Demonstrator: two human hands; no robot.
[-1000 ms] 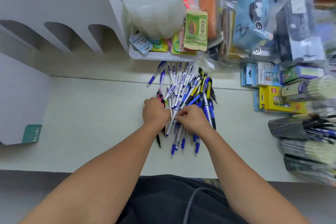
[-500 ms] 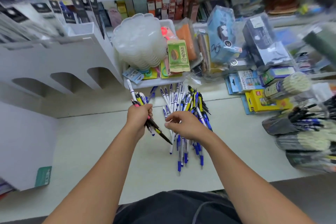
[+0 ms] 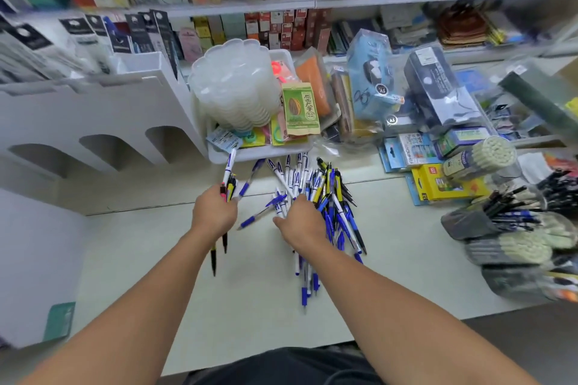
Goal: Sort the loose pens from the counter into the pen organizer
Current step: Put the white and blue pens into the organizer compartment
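Note:
A heap of loose pens [image 3: 325, 200], mostly white and blue with some yellow and black, lies on the pale counter [image 3: 150, 259]. My left hand [image 3: 214, 212] grips a small bunch of pens [image 3: 227, 178] held upright, their tips sticking out above and below the fist. My right hand [image 3: 301, 222] rests on the left side of the heap with its fingers curled into the pens. The white pen organizer [image 3: 93, 122] with arched openings stands at the back left of the counter.
A white tray [image 3: 259, 153] with stacked clear lids and packets stands just behind the heap. Boxed and bagged stationery crowds the right side, with bundles of pens in pouches [image 3: 500, 225] at the far right. Shelves of goods run along the back.
My left hand lifted a bunch of pens off the heap and now holds them upright to its left. My right hand stayed on the heap. The camera tilted up.

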